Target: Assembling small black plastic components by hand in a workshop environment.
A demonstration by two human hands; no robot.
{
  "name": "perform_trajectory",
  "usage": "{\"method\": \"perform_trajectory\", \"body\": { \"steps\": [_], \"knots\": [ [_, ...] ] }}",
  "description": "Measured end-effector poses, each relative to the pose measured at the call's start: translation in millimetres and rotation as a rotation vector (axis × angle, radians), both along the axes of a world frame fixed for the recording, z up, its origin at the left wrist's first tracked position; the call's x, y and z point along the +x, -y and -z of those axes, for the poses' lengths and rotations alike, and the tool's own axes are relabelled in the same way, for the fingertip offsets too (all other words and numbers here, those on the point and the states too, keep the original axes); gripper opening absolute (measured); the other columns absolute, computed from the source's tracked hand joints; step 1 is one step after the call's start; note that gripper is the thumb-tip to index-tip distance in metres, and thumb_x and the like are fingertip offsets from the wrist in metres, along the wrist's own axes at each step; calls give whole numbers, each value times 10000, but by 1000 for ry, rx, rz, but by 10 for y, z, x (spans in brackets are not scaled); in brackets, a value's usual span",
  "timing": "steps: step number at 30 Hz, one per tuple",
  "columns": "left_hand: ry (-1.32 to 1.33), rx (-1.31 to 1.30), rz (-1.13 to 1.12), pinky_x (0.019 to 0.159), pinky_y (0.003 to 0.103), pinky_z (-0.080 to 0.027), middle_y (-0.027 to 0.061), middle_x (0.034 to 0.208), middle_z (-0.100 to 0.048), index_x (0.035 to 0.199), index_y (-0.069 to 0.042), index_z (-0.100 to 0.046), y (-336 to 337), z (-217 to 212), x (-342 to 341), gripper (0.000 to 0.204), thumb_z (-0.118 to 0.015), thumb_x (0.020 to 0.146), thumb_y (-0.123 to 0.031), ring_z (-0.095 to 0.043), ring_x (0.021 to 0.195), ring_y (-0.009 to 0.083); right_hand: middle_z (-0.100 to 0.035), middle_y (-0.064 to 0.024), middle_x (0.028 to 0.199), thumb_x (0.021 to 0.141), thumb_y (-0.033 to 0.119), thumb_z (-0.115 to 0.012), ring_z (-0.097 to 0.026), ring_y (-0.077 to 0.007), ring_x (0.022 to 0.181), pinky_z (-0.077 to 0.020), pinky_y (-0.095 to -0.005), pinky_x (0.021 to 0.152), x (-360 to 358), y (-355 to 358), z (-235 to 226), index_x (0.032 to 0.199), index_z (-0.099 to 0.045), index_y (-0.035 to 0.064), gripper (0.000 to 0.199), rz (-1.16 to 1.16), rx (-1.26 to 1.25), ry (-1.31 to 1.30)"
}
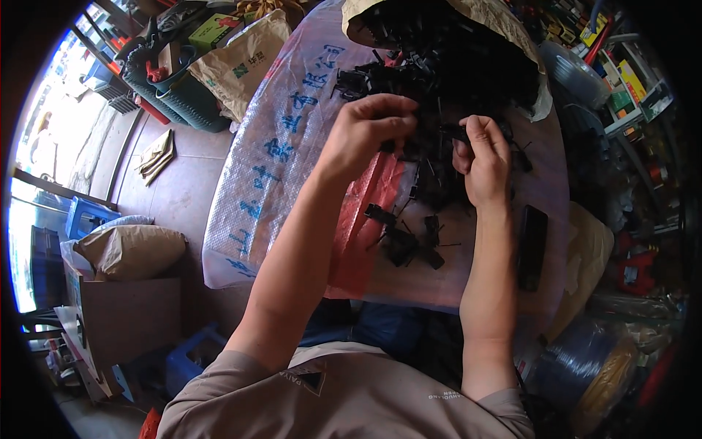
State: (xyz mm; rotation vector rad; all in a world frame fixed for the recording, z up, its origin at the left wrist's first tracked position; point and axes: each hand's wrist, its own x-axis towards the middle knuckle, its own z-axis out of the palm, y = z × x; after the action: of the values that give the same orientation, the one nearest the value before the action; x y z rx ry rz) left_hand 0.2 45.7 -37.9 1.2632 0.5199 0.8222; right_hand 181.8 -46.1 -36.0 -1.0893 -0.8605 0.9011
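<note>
My left hand (374,128) is closed, thumb against fingers, at the near edge of a pile of small black plastic parts (387,73). What it pinches, if anything, is hidden among dark pieces. To its right, my right hand (482,154) pinches a small black plastic part (453,132) between thumb and fingers. The pile spills from a large open paper sack (523,36) at the far side. Several similar black parts with thin stems (402,245) lie loose nearer to me, between my forearms. All of this rests on a woven plastic sheet (245,212) with a red stripe.
A flat black phone-like object (532,249) lies right of my right forearm. Paper sacks (245,66) and a dark green basket (175,91) stand at the far left. A full brown sack (135,251) sits at left. Shelves of goods (625,80) and wrapped coils (585,366) line the right.
</note>
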Motion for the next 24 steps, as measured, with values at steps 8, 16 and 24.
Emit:
{"method": "perform_trajectory", "body": {
  "steps": [8, 16, 24],
  "knots": [
    [-188, 514, -60, 771, 266, -512, 71, 975, -667, 1162, 11, -596, 293, -31, 227, 378, -725, 839, -136, -619, 866, 129, -428, 74, 607, 954, 285, -572, -364, -21, 464, -245, -185, 412, -86, 5, -38, 828, -540, 118, 211, -6, -102, -83],
    [-97, 545, -319, 641, 302, -512, 160, 785, -670, 933, 21, -663, 292, 93, 310, 168, -651, 844, -121, -679, 720, 199, -589, 23, 782, 941, 176, -584, -527, -43, 666, -432, -198, 617, -121, -11, 17, 1052, -624, 44, 177, -70, 115, 121],
    [-174, 477, -247, 624, 292, -510, 153, 744, -672, 920, 31, -676, 264, 92, 282, 192, -637, 836, -137, -672, 683, 171, -602, 18, 763, 919, 112, -578, -527, -41, 679, -434, -198, 630, -99, -43, 87, 975, -650, 20, 129, -72, 46, 195]
  ]
}}
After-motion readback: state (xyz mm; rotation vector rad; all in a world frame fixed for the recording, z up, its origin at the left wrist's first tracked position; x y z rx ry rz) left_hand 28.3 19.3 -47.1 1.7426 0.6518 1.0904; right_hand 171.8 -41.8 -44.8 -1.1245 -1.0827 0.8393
